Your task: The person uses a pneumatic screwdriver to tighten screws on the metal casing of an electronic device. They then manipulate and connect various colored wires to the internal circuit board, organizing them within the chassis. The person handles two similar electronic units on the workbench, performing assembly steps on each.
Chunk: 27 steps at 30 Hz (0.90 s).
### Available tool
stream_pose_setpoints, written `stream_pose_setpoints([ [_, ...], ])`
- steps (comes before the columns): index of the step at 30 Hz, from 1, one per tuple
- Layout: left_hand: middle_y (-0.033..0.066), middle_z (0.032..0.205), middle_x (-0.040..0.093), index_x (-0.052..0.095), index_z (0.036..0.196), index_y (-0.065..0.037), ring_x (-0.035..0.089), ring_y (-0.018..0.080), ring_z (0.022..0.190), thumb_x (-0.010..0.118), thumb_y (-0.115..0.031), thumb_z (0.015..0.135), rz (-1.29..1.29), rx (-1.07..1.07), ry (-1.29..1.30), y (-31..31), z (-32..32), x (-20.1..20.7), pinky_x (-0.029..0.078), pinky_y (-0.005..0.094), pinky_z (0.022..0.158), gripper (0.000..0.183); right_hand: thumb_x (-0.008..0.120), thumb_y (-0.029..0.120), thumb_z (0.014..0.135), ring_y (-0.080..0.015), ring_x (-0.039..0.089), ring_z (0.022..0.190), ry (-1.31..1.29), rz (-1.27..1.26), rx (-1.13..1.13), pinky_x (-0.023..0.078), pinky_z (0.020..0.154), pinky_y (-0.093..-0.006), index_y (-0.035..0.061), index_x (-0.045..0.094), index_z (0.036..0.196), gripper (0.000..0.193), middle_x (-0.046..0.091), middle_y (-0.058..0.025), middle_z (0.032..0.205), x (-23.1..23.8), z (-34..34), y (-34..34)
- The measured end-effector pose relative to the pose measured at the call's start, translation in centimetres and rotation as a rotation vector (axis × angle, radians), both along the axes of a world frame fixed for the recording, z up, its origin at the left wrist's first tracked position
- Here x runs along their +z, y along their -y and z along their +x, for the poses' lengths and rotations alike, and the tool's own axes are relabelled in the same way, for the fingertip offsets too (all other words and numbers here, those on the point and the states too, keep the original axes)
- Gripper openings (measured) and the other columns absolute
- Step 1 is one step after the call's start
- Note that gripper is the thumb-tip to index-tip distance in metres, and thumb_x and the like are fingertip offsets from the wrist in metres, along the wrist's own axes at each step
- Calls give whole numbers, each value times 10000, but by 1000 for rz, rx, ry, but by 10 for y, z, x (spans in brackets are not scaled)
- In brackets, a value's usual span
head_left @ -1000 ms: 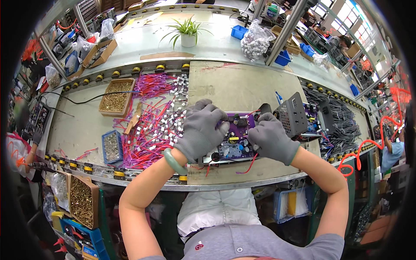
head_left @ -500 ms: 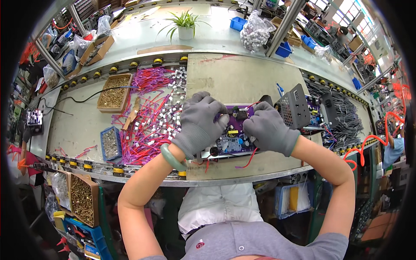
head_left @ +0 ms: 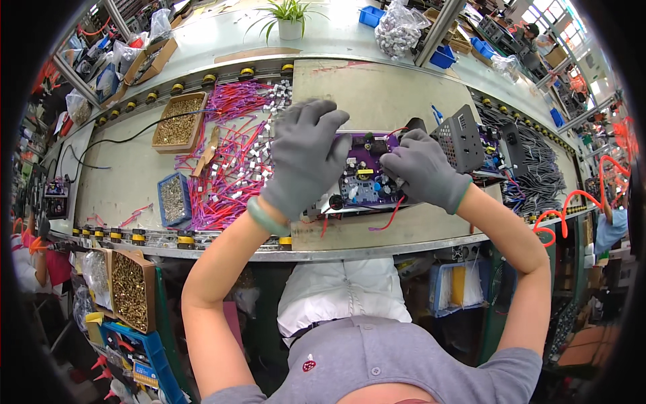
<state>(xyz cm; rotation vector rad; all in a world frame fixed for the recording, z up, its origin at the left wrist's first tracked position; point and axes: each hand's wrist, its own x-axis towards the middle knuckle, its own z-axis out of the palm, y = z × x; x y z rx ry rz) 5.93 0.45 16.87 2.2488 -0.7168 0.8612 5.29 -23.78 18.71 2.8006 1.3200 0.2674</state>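
Note:
A purple circuit board in a shallow metal case lies on the table in front of me, with black, blue and yellow parts on it. Short red wires hang over its near edge. My left hand, in a grey glove, is raised by the board's left side, fingers stretched and thumb apart, with nothing visible in it. My right hand, gloved alike, bends its fingers together over the board's right edge; whatever they grip is hidden under them. Right of it stands a perforated dark metal cover.
Left of the board lies a heap of red and purple wires with white connectors. Beyond it are a cardboard box of brass parts and a blue bin of small metal parts. Grey cables lie at the right. A potted plant stands behind.
My left hand has come off the board, moving up and left, and its fingers have opened. My right hand stays at the board's right edge. The whole view has shifted slightly.

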Motion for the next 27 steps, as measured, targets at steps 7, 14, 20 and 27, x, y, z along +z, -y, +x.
stream_pose_setpoints([
  [7, 110, 870, 671, 637, 1115, -85, 666, 285, 671, 703, -140, 812, 16, -273, -375, 6, -121, -51, 527, 369, 554, 315, 622, 209, 795, -188, 621, 809, -36, -204, 236, 451, 888, -366, 129, 640, 988, 210, 609, -10, 851, -7, -75, 0],
  [14, 84, 800, 665, 649, 1023, -91, 659, 283, 637, 685, -242, 900, -205, -144, -430, 58, -122, -69, 520, 376, 548, 197, 652, 173, 777, -185, 610, 732, -31, 49, 142, 443, 918, -391, 156, 643, 841, 67, 593, 9, 788, -11, -75, 9],
  [20, 95, 723, 650, 677, 956, -37, 634, 180, 591, 695, -184, 916, -410, -287, -602, 60, -97, -41, 497, 324, 557, 154, 765, 194, 784, -200, 648, 800, -160, 449, -25, 438, 941, -407, 157, 695, 908, 147, 662, -9, 800, 7, -69, 18],
  [27, -47, 685, 507, 630, 954, -73, 401, 33, 559, 474, -396, 1048, -1007, -594, -1460, 70, -101, -33, 319, 214, 488, 371, 763, 202, 789, -232, 644, 800, -140, 560, -39, 449, 926, -410, 150, 703, 886, 125, 650, -14, 785, -9, -63, 21],
])
